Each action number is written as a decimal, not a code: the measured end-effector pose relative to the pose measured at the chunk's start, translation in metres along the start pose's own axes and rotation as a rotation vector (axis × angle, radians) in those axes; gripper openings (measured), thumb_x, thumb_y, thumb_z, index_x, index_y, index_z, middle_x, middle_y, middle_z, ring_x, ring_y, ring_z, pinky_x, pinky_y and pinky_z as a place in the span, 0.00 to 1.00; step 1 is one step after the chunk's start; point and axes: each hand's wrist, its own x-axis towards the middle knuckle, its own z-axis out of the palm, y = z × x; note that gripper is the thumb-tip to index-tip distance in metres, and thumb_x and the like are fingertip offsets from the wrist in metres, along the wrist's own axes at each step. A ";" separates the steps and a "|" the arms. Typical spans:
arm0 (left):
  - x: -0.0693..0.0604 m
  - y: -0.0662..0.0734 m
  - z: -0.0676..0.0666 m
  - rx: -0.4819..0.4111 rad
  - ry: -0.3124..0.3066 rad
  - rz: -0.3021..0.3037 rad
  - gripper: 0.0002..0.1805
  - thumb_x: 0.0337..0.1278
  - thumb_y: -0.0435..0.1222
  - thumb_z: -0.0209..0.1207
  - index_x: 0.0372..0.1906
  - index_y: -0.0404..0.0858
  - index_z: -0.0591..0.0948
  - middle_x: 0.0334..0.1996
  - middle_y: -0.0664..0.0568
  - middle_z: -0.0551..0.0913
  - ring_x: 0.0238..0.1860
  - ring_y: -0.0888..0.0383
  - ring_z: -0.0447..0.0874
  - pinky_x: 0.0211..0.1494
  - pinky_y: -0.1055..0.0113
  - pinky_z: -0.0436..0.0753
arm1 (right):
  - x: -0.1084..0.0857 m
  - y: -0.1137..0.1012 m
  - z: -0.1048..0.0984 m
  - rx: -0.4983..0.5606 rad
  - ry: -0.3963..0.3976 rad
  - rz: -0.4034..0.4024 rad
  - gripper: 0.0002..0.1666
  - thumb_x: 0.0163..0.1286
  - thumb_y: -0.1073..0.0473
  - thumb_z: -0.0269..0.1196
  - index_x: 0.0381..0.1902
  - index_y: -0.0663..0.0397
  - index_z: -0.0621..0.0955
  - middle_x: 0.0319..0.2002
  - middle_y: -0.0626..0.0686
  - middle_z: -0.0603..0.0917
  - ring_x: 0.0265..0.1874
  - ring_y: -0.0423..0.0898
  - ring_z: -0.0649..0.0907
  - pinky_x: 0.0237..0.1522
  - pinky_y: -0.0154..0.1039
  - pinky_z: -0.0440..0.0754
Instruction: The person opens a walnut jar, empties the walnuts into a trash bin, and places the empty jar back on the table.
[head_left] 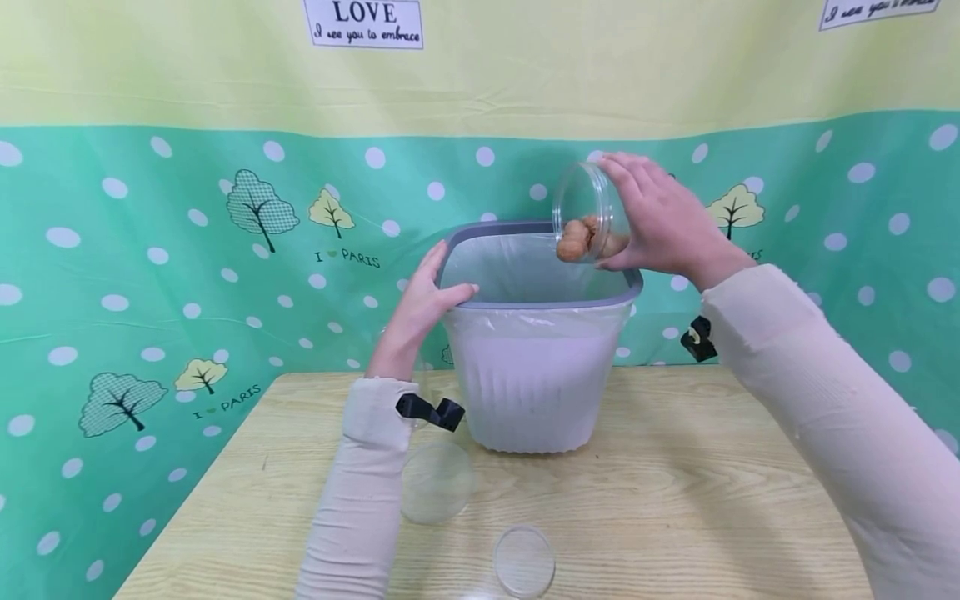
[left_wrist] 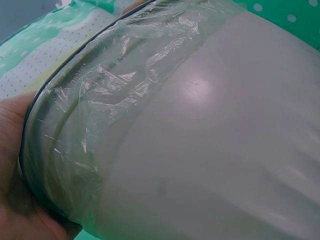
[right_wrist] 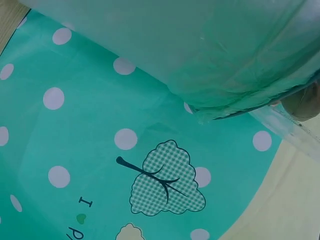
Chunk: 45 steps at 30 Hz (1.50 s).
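Note:
A pale trash bin [head_left: 536, 383] with a grey rim and a clear plastic liner [left_wrist: 120, 85] stands upright on the table. My left hand [head_left: 416, 308] grips the left side of its rim, thumb over the front corner. Above the right part of the bin's mouth, my right hand [head_left: 667, 217] holds a clear round plastic jar [head_left: 577, 187] tipped on its side, its opening facing left. Brown walnuts [head_left: 574, 241] lie along the jar's lower side, at its mouth. In the right wrist view, only a little of the jar and one brown walnut [right_wrist: 302, 102] show.
Two clear round lids lie on the wooden table [head_left: 675, 500]: a larger lid [head_left: 437, 483] beside the left forearm and a smaller lid [head_left: 524, 561] near the front. Some clear container is partly hidden behind the left wrist. A green dotted cloth [head_left: 150, 317] hangs behind.

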 end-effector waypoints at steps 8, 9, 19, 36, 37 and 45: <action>0.000 0.001 0.000 0.004 -0.001 0.001 0.48 0.50 0.36 0.62 0.74 0.39 0.49 0.75 0.54 0.44 0.74 0.58 0.38 0.74 0.57 0.48 | 0.001 0.002 0.000 -0.001 0.028 -0.023 0.71 0.34 0.49 0.80 0.72 0.59 0.53 0.68 0.62 0.60 0.66 0.60 0.61 0.65 0.57 0.62; 0.000 0.001 0.000 0.004 -0.001 0.002 0.48 0.50 0.36 0.62 0.74 0.39 0.49 0.75 0.54 0.44 0.74 0.58 0.38 0.74 0.57 0.47 | 0.001 0.002 -0.001 0.001 0.031 -0.026 0.71 0.34 0.49 0.80 0.71 0.59 0.53 0.68 0.62 0.61 0.66 0.60 0.61 0.65 0.57 0.62; 0.001 0.001 0.001 -0.005 0.001 0.003 0.48 0.50 0.36 0.62 0.74 0.38 0.49 0.75 0.54 0.44 0.74 0.58 0.38 0.74 0.57 0.47 | 0.001 0.001 -0.002 0.006 0.043 -0.040 0.70 0.34 0.51 0.80 0.71 0.60 0.54 0.67 0.63 0.61 0.66 0.60 0.61 0.66 0.55 0.61; -0.001 0.002 0.001 0.001 0.000 -0.001 0.48 0.50 0.36 0.62 0.74 0.39 0.49 0.75 0.54 0.44 0.74 0.59 0.37 0.74 0.58 0.47 | 0.001 0.000 -0.001 -0.008 0.028 -0.048 0.71 0.33 0.49 0.81 0.71 0.59 0.53 0.68 0.62 0.60 0.66 0.60 0.61 0.65 0.57 0.62; -0.001 0.002 0.001 0.001 0.000 -0.001 0.48 0.50 0.36 0.62 0.74 0.38 0.49 0.75 0.54 0.44 0.74 0.59 0.37 0.74 0.58 0.47 | 0.001 0.000 -0.002 -0.009 0.029 -0.048 0.72 0.33 0.49 0.81 0.71 0.59 0.53 0.68 0.62 0.60 0.66 0.60 0.61 0.65 0.57 0.63; -0.002 0.002 0.000 -0.006 -0.001 -0.007 0.48 0.50 0.36 0.62 0.74 0.39 0.49 0.75 0.55 0.44 0.74 0.59 0.37 0.74 0.58 0.46 | 0.001 -0.002 -0.001 -0.023 0.000 -0.043 0.71 0.35 0.50 0.80 0.72 0.58 0.52 0.69 0.62 0.58 0.67 0.60 0.59 0.64 0.58 0.63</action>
